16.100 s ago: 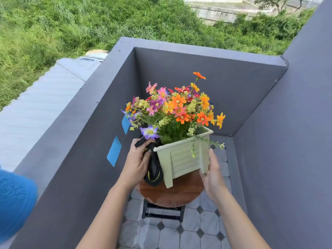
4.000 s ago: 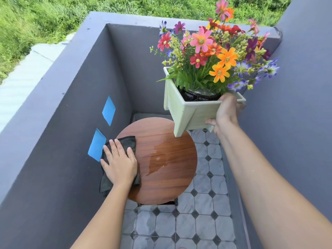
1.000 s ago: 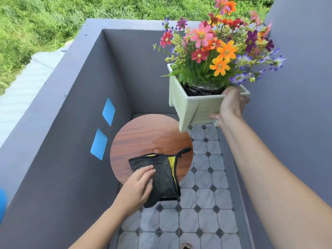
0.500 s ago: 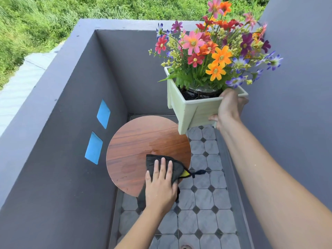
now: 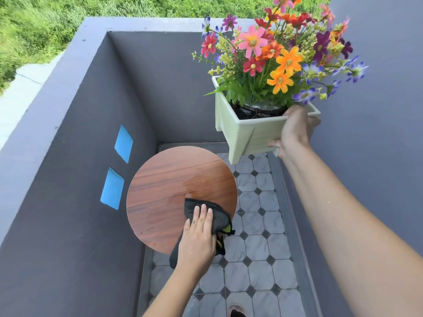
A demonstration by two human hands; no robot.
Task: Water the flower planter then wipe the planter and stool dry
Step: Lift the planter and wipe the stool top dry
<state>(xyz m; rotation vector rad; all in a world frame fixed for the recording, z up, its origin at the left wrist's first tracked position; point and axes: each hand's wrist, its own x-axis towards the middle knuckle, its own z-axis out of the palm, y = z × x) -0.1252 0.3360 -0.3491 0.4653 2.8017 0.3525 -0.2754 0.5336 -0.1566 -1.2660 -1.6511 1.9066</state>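
Pressing one dark cloth [image 5: 217,217] onto the near edge of the single round stool [image 5: 169,191], the left hand [image 5: 198,239] lies flat, fingers straight. The right hand [image 5: 295,131] grips one planter [image 5: 247,136] by its rim, held in the air above the stool's far right (flowers of many colours). The wooden top shows a damp sheen. Two blue squares [image 5: 123,143] mark the left grey wall [image 5: 68,156]; the floor [image 5: 258,248] is grey tile.

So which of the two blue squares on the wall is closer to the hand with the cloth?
The lower blue square, beside the stool; the upper blue square sits higher on the wall, farther from the left hand.
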